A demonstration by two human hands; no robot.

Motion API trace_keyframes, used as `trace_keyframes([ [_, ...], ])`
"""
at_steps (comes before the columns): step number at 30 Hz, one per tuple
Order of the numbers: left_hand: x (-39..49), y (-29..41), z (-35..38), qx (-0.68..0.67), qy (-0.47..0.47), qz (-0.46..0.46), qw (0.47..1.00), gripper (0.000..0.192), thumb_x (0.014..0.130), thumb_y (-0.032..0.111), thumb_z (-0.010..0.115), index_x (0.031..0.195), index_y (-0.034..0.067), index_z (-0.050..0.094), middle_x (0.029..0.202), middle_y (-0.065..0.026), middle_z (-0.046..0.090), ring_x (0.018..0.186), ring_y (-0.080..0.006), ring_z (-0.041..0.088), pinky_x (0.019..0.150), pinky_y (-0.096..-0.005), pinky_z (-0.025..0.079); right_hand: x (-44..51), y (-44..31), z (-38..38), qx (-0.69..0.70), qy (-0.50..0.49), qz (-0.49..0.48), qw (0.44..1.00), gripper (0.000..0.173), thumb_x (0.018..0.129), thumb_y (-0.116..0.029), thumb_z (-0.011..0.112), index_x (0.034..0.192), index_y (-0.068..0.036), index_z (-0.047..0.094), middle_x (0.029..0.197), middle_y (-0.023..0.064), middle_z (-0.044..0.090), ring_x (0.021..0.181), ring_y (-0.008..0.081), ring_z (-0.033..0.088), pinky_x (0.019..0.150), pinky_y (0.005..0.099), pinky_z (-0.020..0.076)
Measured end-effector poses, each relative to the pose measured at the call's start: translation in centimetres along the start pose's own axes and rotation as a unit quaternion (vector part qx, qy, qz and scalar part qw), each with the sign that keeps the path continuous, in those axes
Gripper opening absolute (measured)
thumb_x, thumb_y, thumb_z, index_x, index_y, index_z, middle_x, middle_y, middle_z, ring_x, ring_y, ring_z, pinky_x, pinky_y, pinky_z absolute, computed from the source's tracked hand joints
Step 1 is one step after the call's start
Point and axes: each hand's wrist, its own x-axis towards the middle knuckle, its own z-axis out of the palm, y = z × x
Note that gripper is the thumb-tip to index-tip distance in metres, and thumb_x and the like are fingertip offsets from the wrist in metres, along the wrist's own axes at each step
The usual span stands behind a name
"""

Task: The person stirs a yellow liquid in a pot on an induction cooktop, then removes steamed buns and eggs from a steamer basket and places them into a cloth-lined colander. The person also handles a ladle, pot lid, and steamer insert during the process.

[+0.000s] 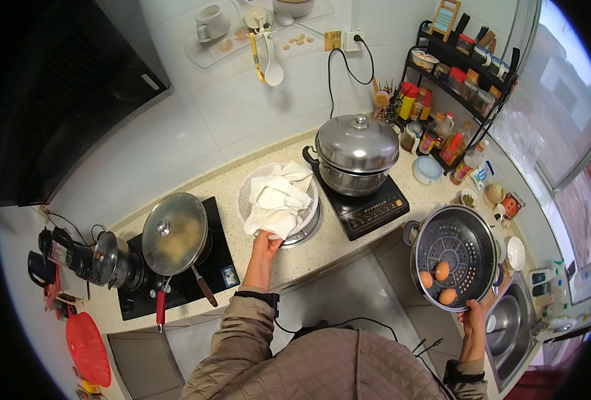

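With my left hand I grip the near edge of a white cloth, which lies bunched in a white plastic basket. Under the basket a round metal rim shows on the counter. My right hand holds the near rim of a metal steamer pot at the right. Its perforated bottom bears three brown eggs, one of them an egg close to the rim. Whether the steamer pot rests on the counter or is held up, I cannot tell.
A lidded steel pot stands on an induction cooker. Left, a glass-lidded pan and a saucepan sit on a black cooktop. Sauce bottles and a spice rack line the corner, with a sink at right.
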Motion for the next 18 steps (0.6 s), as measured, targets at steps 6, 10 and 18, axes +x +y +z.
trace_keyframes([
  [6, -0.3, 0.6, 0.1, 0.007, -0.002, -0.010, 1.000, 0.037, 0.077, -0.003, 0.049, 0.114, -0.003, 0.048, 0.110, -0.0188, 0.057, 0.097, -0.0323, 0.062, 0.080, -0.0446, 0.056, 0.3, 1.0, 0.6, 0.001, 0.006, 0.002, 1.000, 0.012, 0.076, -0.009, 0.049, 0.081, 0.001, 0.053, 0.056, 0.0090, 0.055, 0.036, 0.0174, 0.051, 0.029, 0.0259, 0.0389],
  [10, 0.0, 0.6, -0.6, 0.017, 0.016, -0.013, 1.000, 0.037, 0.076, -0.001, 0.051, 0.113, -0.001, 0.050, 0.110, -0.0172, 0.057, 0.098, -0.0314, 0.061, 0.077, -0.0448, 0.057, 0.5, 1.4, 0.7, -0.002, 0.007, 0.012, 1.000, 0.012, 0.077, -0.010, 0.050, 0.078, 0.002, 0.054, 0.056, 0.0094, 0.055, 0.036, 0.0173, 0.051, 0.029, 0.0262, 0.0389],
  [18, 1.8, 0.5, -5.0, -0.045, -0.016, 0.000, 0.999, 0.044, 0.072, 0.002, 0.052, 0.116, 0.000, 0.049, 0.115, -0.0164, 0.056, 0.105, -0.0338, 0.056, 0.089, -0.0490, 0.050, -1.1, 1.0, 1.4, 0.065, -0.012, 0.000, 0.998, 0.011, 0.079, -0.010, 0.055, 0.085, -0.001, 0.057, 0.067, 0.0071, 0.057, 0.047, 0.0155, 0.054, 0.037, 0.0276, 0.0485],
])
